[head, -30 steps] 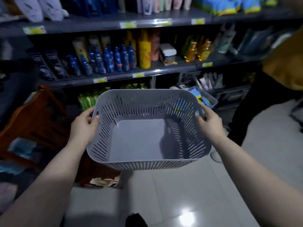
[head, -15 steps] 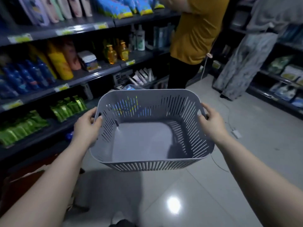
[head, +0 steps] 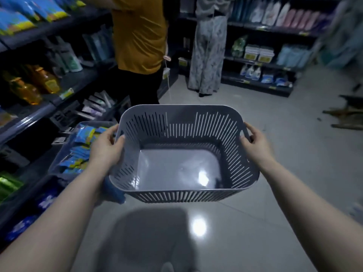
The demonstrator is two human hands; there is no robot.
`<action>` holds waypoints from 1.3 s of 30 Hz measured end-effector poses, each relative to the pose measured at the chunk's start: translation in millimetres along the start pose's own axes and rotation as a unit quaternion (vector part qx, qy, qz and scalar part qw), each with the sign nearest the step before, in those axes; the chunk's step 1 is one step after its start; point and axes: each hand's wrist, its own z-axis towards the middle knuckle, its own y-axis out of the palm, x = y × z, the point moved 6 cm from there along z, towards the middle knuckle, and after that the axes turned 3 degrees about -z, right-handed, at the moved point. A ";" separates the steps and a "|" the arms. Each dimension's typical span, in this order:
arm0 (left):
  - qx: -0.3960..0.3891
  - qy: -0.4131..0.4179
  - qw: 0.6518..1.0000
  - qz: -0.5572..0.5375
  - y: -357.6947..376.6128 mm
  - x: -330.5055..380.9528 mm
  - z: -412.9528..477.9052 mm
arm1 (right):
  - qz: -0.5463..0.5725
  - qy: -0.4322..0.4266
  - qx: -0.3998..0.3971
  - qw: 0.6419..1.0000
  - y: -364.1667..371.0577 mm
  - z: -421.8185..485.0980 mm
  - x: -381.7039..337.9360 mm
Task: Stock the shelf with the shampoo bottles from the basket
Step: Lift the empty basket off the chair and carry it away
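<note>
We hold the basket by its 2 sides: left hand curled over the left rim, right hand gripping the right handle. It hangs about level above the tiled floor, with 0 bottles inside. Judgement: stocking looks done, and the step is carrying the basket off. Grip evenly, both sides. Just beside the left hand lies a bin of blue packets; give it room. The shelf runs along our left. Farther on, a person in a yellow shirt stands by it; pass on their right.
</note>
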 end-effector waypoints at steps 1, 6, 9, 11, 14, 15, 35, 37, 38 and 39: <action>-0.014 0.013 1.000 -0.008 12.6 10.1 5.4 | -0.012 0.013 0.015 1.000 -9.2 0.1 9.2; -0.102 0.068 0.991 -0.045 89.3 51.3 27.8 | -0.037 0.071 0.093 0.992 -58.1 -11.7 62.7; -0.142 0.093 0.985 -0.045 140.9 87.4 26.8 | -0.028 0.113 0.136 0.984 -89.1 -22.8 102.1; -0.169 0.107 0.979 -0.047 178.2 111.6 22.2 | -0.021 0.139 0.157 0.978 -110.9 -27.8 129.4; -0.210 0.124 0.968 -0.052 236.0 147.9 15.4 | -0.009 0.167 0.179 0.969 -143.8 -27.1 172.3; -0.220 0.132 0.965 -0.045 255.5 161.9 12.8 | -0.007 0.179 0.184 0.967 -156.1 -25.2 186.3; -0.321 0.161 0.926 -0.114 542.0 380.0 19.4 | 0.025 0.281 0.285 0.916 -351.9 78.6 325.9; -0.333 0.163 0.922 -0.113 569.1 398.4 38.9 | 0.029 0.290 0.294 0.910 -356.4 102.4 332.4; -0.340 0.168 0.918 -0.114 583.1 408.5 49.7 | 0.028 0.294 0.299 0.907 -358.9 115.2 335.8; -0.346 0.175 0.914 -0.116 596.3 419.8 60.4 | 0.027 0.297 0.304 0.905 -361.5 128.3 338.4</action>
